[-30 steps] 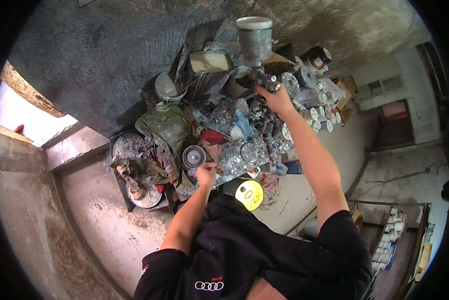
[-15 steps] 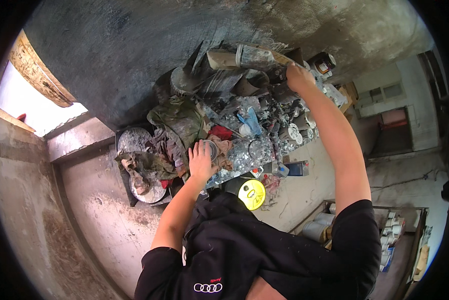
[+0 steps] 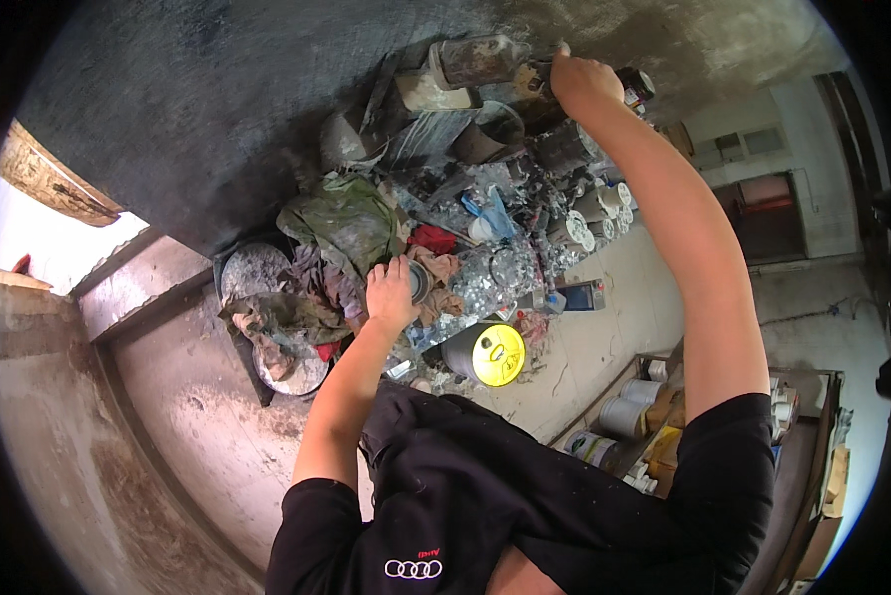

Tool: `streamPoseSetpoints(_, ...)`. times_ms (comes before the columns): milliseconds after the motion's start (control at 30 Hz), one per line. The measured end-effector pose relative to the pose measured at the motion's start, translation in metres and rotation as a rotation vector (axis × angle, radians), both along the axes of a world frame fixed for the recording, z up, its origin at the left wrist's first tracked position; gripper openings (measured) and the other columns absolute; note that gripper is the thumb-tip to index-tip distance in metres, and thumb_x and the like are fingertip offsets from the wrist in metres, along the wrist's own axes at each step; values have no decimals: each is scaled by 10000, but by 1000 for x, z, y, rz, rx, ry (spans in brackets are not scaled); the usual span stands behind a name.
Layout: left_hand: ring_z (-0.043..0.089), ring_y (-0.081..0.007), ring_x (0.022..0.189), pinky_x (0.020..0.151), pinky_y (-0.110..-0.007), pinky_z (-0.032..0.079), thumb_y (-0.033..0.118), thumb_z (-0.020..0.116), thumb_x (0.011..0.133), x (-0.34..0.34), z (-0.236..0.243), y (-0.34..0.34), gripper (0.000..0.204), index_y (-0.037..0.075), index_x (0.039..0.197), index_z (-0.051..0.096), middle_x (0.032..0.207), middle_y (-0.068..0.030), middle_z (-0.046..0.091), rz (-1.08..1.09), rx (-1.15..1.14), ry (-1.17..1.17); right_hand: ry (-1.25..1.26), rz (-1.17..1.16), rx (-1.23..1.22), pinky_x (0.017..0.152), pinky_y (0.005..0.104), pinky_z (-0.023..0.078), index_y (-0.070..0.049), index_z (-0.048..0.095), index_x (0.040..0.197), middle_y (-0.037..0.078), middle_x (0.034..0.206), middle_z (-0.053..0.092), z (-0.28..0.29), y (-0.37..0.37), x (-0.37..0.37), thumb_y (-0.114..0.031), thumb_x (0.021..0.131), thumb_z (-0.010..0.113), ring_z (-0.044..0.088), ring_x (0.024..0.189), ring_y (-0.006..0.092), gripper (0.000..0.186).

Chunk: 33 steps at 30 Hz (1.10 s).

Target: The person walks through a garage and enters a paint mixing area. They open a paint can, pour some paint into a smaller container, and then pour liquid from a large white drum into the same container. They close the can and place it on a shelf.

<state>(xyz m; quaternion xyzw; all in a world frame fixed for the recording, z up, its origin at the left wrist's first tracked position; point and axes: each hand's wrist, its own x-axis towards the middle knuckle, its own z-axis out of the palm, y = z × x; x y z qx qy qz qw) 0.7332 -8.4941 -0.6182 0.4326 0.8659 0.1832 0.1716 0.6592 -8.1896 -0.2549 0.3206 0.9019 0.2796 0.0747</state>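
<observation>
My right hand [image 3: 581, 79] reaches far up to the back of a cluttered pile and grips a dark, dirty can [image 3: 539, 84] beside a grimy bottle [image 3: 477, 59] lying on its side. My left hand [image 3: 391, 295] rests lower down on the heap, its fingers around a small round grey tin [image 3: 419, 281] among crumpled rags [image 3: 346, 223]. A red cloth [image 3: 432, 238] and a blue plastic bag [image 3: 492, 213] lie between the two hands. Whether the left hand lifts the tin or only presses on it is unclear.
A black can with a yellow lid [image 3: 490, 354] stands just below the pile near my chest. Several small white-lidded tins [image 3: 584, 228] crowd the right side. Dusty round lids [image 3: 252, 273] lie at the left. Shelves with paint cans [image 3: 629, 416] stand lower right; a concrete ledge [image 3: 138, 288] runs left.
My right hand has moved further up and back to the dark can by the wall. My left hand has shifted slightly right onto the small grey tin; the view has tilted.
</observation>
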Motion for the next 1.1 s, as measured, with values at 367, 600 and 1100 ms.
streamPoseSetpoints(367, 385, -450, 1462, 1223, -560, 284, 384, 935, 705, 35, 52, -2, 1141, -12, 1582, 323, 1557, -288, 418, 149, 433, -59, 15, -137, -314, 992, 490, 571, -23, 716, 1260, 204, 1338, 703, -34, 7, 44, -171, 903, 645, 682, 1236, 389, 393)
streamPoseSetpoints(600, 535, -413, 1352, 1137, -500, 420, 536, 887, 813, 49, 116, 55, 1066, -101, 1522, 410, 1460, -310, 541, 284, 744, -688, 322, -166, -580, 930, 469, 594, -9, 783, 1084, 239, 1139, 757, -60, -10, 92, -203, 828, 676, 738, 1094, 382, 339)
streamPoseSetpoints(1100, 327, -322, 1568, 1223, -604, 333, 343, 698, 962, 179, 76, -65, 756, 7, 1577, 413, 1583, -146, 492, 878, 1112, -1510, 1532, -768, -1960, 1000, 374, 551, -38, 611, 1392, 141, 1324, 707, -379, -66, 448, -133, 1076, 587, 695, 1170, 242, 330)
